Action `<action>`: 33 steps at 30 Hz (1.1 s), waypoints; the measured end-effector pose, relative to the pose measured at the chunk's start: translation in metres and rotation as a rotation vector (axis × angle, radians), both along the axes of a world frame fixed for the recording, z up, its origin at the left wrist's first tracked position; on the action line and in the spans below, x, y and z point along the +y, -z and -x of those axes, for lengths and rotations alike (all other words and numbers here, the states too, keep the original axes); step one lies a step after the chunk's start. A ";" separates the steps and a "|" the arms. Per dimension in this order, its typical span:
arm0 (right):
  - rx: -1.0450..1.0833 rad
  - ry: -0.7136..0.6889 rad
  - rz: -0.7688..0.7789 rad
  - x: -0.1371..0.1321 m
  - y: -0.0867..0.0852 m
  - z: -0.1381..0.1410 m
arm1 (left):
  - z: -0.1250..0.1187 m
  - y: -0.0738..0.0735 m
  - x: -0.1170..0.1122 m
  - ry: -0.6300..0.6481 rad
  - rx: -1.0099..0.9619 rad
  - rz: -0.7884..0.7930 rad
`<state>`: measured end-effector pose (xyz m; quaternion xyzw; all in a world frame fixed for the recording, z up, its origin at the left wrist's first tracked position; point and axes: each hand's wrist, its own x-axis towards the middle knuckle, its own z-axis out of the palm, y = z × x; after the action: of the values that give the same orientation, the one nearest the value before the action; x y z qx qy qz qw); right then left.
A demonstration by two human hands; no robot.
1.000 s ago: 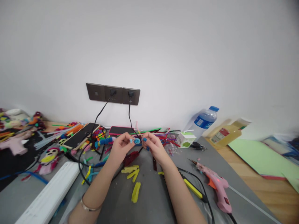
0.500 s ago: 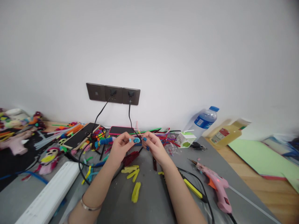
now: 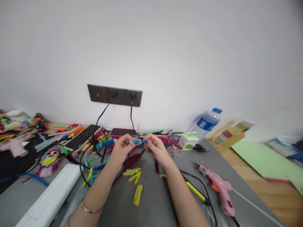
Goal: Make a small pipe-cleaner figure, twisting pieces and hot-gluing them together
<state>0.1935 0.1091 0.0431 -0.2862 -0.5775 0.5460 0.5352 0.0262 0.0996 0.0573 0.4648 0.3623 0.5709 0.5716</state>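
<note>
Both my hands meet above the grey tabletop (image 3: 151,201), fingers pinched together. My left hand (image 3: 121,148) and my right hand (image 3: 155,147) hold a small light-blue fuzzy piece (image 3: 138,142) between their fingertips. Below them lie several short yellow fuzzy pieces (image 3: 136,183) and a dark red fuzzy piece (image 3: 132,159). A thin bracelet (image 3: 91,209) sits on my left wrist.
A pink glue gun (image 3: 219,187) and a yellow-handled tool (image 3: 195,191) lie to the right. A water bottle (image 3: 204,123), a small green-and-white carton (image 3: 188,141), a phone (image 3: 121,132), black cables from wall sockets (image 3: 115,95), a white strip (image 3: 50,197) and colourful craft clutter (image 3: 71,138) surround the hands.
My hands stay almost still; the fingers shift slightly around the light-blue piece.
</note>
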 end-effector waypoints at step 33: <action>-0.012 0.148 0.082 0.003 0.000 -0.002 | 0.000 0.005 0.004 -0.002 0.151 -0.049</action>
<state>0.1954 0.1117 0.0434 -0.3530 -0.5353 0.5263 0.5584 0.0261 0.1032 0.0527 0.5199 0.3911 0.5435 0.5305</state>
